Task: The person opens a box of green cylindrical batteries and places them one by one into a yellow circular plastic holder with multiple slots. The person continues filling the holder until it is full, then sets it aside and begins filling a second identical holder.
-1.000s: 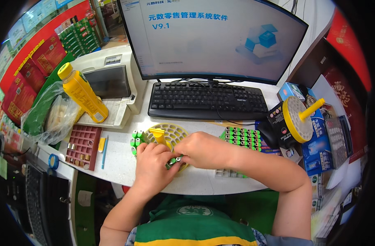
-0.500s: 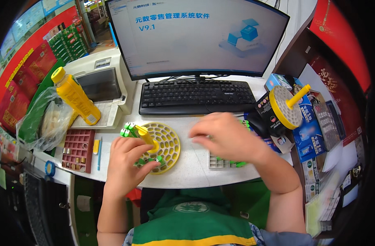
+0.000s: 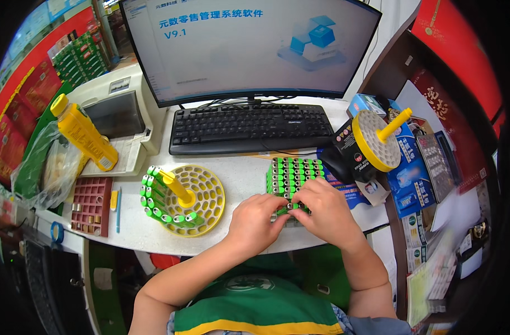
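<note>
Both hands meet over the near part of a block of upright green lighters with metal tops point(image 3: 288, 176), packed in rows in a grey gridded tray. My left hand point(image 3: 255, 223) is closed, its fingertips pinching at a green lighter. Beside it, my right hand point(image 3: 328, 216) is also closed, thumb and fingers on a lighter point(image 3: 292, 206) at the near rows. Fingers partly hide what each one grips. To the left stands a round yellow-rimmed rack point(image 3: 213, 192) with oval holes and a yellow post. Several green lighters point(image 3: 149, 195) fill its outer ring along the left and near side.
Behind are a black keyboard point(image 3: 249, 128) and a monitor point(image 3: 249, 56). A second yellow round rack point(image 3: 372, 139) rests on boxes at right, near a black mouse point(image 3: 337, 162). At left are a yellow bottle point(image 3: 85, 134), a printer point(image 3: 121, 117) and a maroon compartment tray point(image 3: 91, 204).
My left hand has left the round rack and moved right to the lighter tray. My right hand has come down onto the tray's near rows. The view has shifted slightly.
</note>
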Available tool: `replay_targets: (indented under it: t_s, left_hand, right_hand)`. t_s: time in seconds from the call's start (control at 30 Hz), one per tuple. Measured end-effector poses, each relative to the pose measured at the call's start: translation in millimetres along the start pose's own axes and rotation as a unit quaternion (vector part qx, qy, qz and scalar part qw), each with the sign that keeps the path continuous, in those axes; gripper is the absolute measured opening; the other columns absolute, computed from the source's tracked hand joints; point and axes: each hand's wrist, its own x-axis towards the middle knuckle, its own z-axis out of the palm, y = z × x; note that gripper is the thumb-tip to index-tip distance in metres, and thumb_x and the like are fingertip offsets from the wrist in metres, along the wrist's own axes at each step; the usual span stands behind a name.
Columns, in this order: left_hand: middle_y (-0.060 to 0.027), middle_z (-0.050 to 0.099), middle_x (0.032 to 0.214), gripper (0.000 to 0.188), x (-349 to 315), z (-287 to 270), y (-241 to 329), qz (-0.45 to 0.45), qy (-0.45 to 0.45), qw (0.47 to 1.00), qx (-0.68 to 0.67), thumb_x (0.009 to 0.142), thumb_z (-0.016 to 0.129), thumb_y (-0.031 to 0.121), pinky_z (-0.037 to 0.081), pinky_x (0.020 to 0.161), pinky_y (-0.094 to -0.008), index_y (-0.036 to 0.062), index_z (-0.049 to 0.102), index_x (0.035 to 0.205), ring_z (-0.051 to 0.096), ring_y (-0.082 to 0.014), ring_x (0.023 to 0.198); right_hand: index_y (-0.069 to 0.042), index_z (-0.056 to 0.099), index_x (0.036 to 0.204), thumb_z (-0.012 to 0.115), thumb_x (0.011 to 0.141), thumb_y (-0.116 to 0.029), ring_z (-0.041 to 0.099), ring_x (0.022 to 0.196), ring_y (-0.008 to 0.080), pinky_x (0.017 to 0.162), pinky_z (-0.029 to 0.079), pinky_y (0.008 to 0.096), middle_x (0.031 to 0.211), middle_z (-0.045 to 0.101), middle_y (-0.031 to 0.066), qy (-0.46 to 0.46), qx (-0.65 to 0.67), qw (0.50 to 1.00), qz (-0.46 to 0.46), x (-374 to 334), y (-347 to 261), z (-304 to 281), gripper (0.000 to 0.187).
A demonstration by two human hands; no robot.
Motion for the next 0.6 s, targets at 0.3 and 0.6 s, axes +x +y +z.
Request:
replay_targets:
  t_s: [0.3,0.6]
  left_hand:
    - [-0.0058,0.068,0.083,0.022,3,-44,17,0.059,0.088,0.994,0.038,0.067,0.077,0.007,0.044,0.066,-0.0347,0.0079,0.067,0.087,0.063,-0.0248,0.075]
    - [-0.0036,0.057,0.077,0.023,-22,-104,4,-0.036,0.093,0.976,0.194,0.063,0.078,0.008,0.038,0.070,-0.0356,0.0076,0.069,0.084,0.052,-0.0243,0.077]
  right_hand:
    - [-0.003,0.063,0.084,0.072,0.071,-0.007,0.061,0.070,0.0296,0.063,0.048,0.0375,0.075,0.063,0.0108,-0.017,0.186,0.981,-0.049,29,-15,-26,0.017]
    - [-0.002,0.064,0.089,0.068,0.077,-0.008,0.063,0.075,0.0313,0.069,0.050,0.0381,0.079,0.065,0.0127,-0.093,0.264,0.941,-0.192,87,-41,28,0.015]
